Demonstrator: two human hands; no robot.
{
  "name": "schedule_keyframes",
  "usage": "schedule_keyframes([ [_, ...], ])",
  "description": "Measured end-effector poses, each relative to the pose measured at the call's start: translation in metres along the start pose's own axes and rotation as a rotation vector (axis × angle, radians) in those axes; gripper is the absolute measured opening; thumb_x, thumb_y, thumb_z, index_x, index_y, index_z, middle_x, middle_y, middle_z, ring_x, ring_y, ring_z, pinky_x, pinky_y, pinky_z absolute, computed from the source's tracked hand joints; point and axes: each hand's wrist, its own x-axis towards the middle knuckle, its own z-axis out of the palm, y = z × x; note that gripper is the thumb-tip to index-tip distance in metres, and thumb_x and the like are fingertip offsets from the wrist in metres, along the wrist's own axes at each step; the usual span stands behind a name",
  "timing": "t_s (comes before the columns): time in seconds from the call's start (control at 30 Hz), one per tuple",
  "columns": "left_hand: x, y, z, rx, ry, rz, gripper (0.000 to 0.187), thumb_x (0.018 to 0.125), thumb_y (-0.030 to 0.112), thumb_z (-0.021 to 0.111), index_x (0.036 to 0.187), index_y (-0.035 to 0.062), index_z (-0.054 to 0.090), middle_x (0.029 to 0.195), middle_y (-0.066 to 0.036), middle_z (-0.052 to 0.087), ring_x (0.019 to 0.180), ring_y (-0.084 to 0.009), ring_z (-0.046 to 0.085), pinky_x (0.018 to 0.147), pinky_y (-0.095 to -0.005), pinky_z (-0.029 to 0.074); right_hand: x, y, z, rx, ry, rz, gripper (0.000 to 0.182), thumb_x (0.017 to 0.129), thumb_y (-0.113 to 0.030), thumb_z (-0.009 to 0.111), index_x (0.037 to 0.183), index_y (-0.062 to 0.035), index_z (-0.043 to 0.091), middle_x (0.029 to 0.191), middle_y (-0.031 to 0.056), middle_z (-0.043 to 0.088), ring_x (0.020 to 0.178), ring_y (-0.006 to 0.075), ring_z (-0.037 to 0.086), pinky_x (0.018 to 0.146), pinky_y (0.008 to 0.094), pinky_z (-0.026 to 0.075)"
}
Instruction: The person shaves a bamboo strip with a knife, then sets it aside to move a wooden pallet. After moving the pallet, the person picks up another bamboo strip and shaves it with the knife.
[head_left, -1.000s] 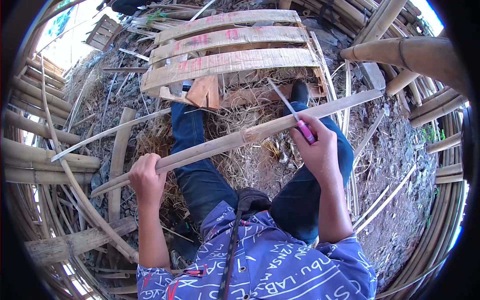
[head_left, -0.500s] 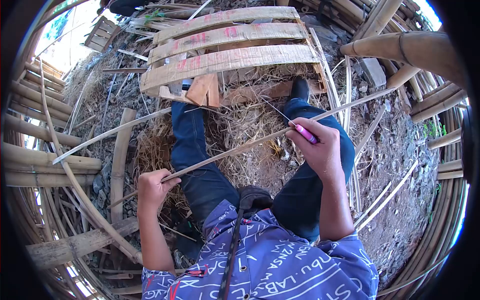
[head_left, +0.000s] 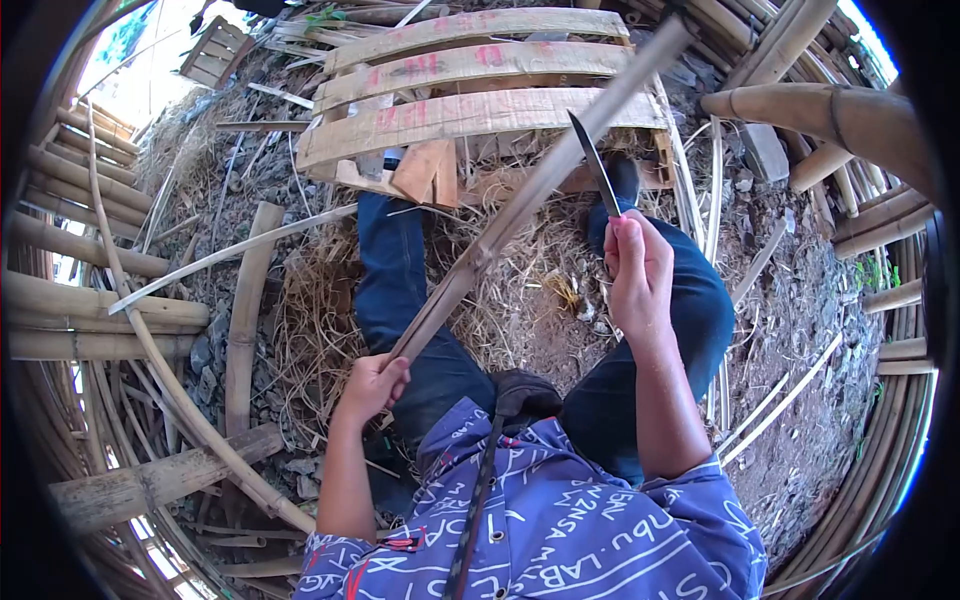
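My left hand (head_left: 371,388) is closed around the lower end of a long bamboo strip (head_left: 482,252). The strip slants up and away to the right, its far end passing in front of the slatted wooden pallet. In my right hand (head_left: 640,275) is a knife (head_left: 597,165) with a pink handle, mostly hidden by the fingers. Its dark blade points up and slightly left, apart from the strip. Both hands are in front of my knees, over ground covered in shavings.
Ahead stands the slatted wooden pallet (head_left: 480,112), with a small wood block (head_left: 425,172) at its front edge. Bamboo poles (head_left: 110,310) are stacked at the left, and a thick pole (head_left: 820,112) juts in from the right. Loose strips lie on the stony ground.
The right hand has come off the bamboo strip and turned the knife blade upward. The strip's far end has swung up and toward the middle, with the left hand still on it.
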Motion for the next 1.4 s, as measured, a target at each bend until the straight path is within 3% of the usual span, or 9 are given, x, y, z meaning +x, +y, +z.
schedule_keyframes([
  [0.1,0.017,-0.016,0.013,-0.149,-0.034,0.064,0.039,0.095,0.039,0.051,0.077,0.0048,0.053,0.051,0.001,0.047,0.04,-0.0065,0.044,0.039,-0.0217,0.037,0.005,0.017,0.011,-0.055,-0.077,-0.1,0.037,0.103,-0.029,0.034,0.073,-0.0083,0.042,0.062,-0.0057,0.033,0.055,0.0034,0.029,0.048,0.0221,0.023],
  [0.23,0.039,-0.027,0.019,-0.179,-0.013,-0.027,0.041,0.096,0.041,0.049,0.077,0.0041,0.052,0.05,0.001,0.046,0.037,-0.0067,0.042,0.035,-0.022,0.034,0.018,0.035,0.037,-0.068,-0.147,0.101,0.034,0.1,-0.023,0.045,0.076,0.0011,0.048,0.059,-0.0008,0.038,0.057,0.0064,0.036,0.049,0.028,0.033],
  [0.37,0.057,-0.046,0.025,-0.179,-0.021,0.052,0.045,0.095,0.041,0.051,0.072,0.0028,0.053,0.049,0.0,0.047,0.037,-0.0068,0.042,0.035,-0.0227,0.033,0.045,0.052,0.068,-0.333,-0.251,0.07,0.04,0.096,-0.032,0.049,0.079,0.0021,0.06,0.057,0.0132,0.052,0.052,0.02,0.05,0.052,0.0339,0.041],
  [0.43,0.058,-0.044,0.027,-0.183,-0.017,0.046,0.045,0.095,0.041,0.052,0.071,0.0026,0.053,0.049,0.0,0.047,0.037,-0.0067,0.042,0.036,-0.0226,0.033,0.059,0.058,0.081,-0.666,-0.337,-0.034,0.049,0.094,-0.042,0.049,0.073,-0.0002,0.063,0.06,0.02,0.057,0.058,0.0337,0.06,0.055,0.0397,0.047],
  [0.53,0.06,-0.051,0.03,-0.157,0.0,0.054,0.044,0.095,0.041,0.052,0.072,0.0026,0.054,0.051,0.0,0.048,0.039,-0.0063,0.043,0.037,-0.0215,0.034,0.069,0.075,0.095,-0.825,-0.428,-0.151,0.053,0.092,-0.048,0.048,0.069,-0.0035,0.065,0.063,0.0191,0.06,0.064,0.0375,0.062,0.057,0.0423,0.05],
  [1.07,0.056,-0.059,0.042,0.001,0.221,0.171,0.04,0.091,0.037,0.059,0.083,-0.0026,0.064,0.056,-0.007,0.058,0.053,-0.016,0.059,0.053,-0.0295,0.045,0.093,0.102,0.088,-1.124,-0.483,-0.619,0.049,0.087,-0.053,0.053,0.065,-0.0112,0.062,0.052,0.0076,0.059,0.046,0.0255,0.061,0.043,0.0353,0.049],
  [1.2,0.053,-0.063,0.042,0.017,0.246,0.19,0.04,0.091,0.037,0.058,0.081,-0.002,0.063,0.056,-0.009,0.057,0.052,-0.0199,0.059,0.053,-0.031,0.045,0.139,0.102,0.055,-1.255,-0.282,-0.412,0.051,0.095,-0.049,0.042,0.073,-0.0087,0.065,0.057,0.0121,0.062,0.053,0.0298,0.064,0.05,0.0427,0.052],
  [1.37,0.055,-0.064,0.043,0.052,0.244,0.216,0.04,0.091,0.037,0.058,0.079,-0.0013,0.062,0.055,-0.011,0.056,0.051,-0.0233,0.059,0.052,-0.0324,0.044,0.154,0.079,0.04,-1.238,-0.165,-0.274,0.049,0.093,-0.048,0.047,0.071,-0.0068,0.062,0.061,0.0163,0.062,0.059,0.0353,0.063,0.052,0.0431,0.049],
  [1.4,0.055,-0.064,0.044,0.05,0.243,0.22,0.04,0.091,0.037,0.058,0.079,-0.0013,0.062,0.055,-0.011,0.056,0.051,-0.0233,0.059,0.052,-0.0324,0.044,0.14,0.091,0.044,-1.358,-0.223,-0.462,0.043,0.097,-0.043,0.04,0.07,-0.0116,0.051,0.052,0.0038,0.052,0.043,0.023,0.055,0.045,0.0375,0.048],
])
